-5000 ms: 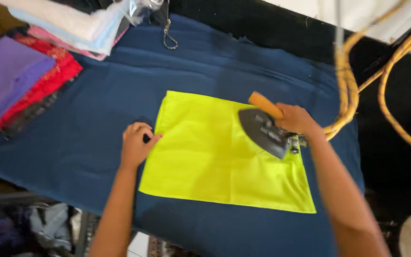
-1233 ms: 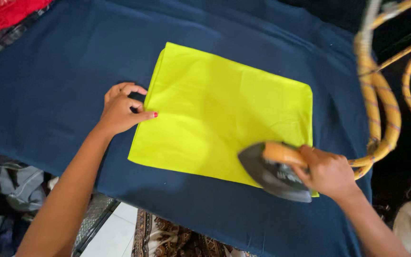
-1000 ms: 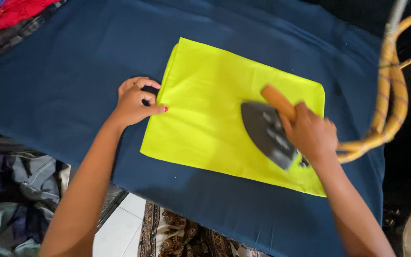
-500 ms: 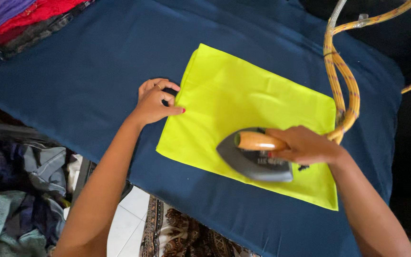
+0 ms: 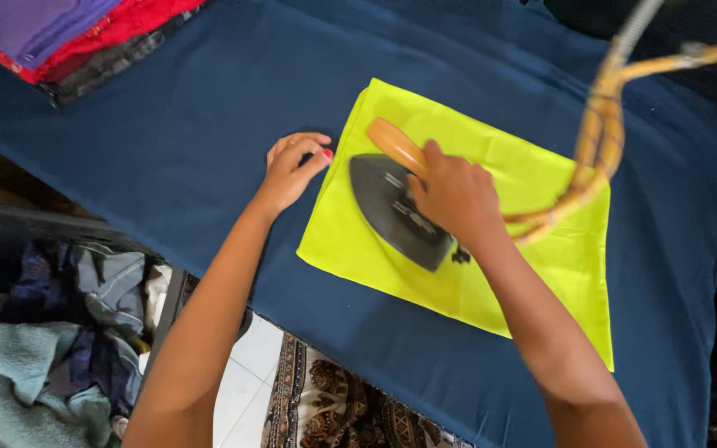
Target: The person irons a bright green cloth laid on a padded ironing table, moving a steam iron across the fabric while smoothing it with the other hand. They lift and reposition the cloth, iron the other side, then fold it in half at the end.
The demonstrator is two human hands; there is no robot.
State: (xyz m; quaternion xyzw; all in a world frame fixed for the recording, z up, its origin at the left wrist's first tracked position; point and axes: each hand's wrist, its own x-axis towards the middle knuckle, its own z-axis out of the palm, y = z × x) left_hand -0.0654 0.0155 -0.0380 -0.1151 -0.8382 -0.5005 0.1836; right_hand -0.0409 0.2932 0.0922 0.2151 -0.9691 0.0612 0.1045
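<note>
Your right hand [image 5: 456, 197] is wrapping tight around the wooden handle [image 5: 397, 147] of the dark iron [image 5: 400, 211], fingers closed over the rear half of the handle, front end of the handle sticking out toward the far-left. The iron is sitting flat on the yellow-green cloth [image 5: 533, 249], on its left half, pointed nose aiming toward the cloth's left edge. Your left hand [image 5: 292, 168] is resting on the bench just beside that left edge, fingers curled loosely and gripping nothing, fingertips [image 5: 323, 154] touching or almost touching the cloth's edge near its far-left corner; can't tell if they're pinning it. The cloth is lying flat and spread out on the dark blue cover [image 5: 168, 141] of the bench, roughly centre-right, edges skewed to the bench edge. A braided tan cord [image 5: 595, 158] is looping down from the upper right, passing over the cloth's right part behind your right wrist. Folded purple and red fabrics [image 5: 76, 29] are stacking at the far-left corner of the bench, well apart from the iron. A bin of mixed clothes [image 5: 51, 332] is sitting below the bench on the left, and a patterned rug [image 5: 334, 406] is showing on the floor near the bench edge.
</note>
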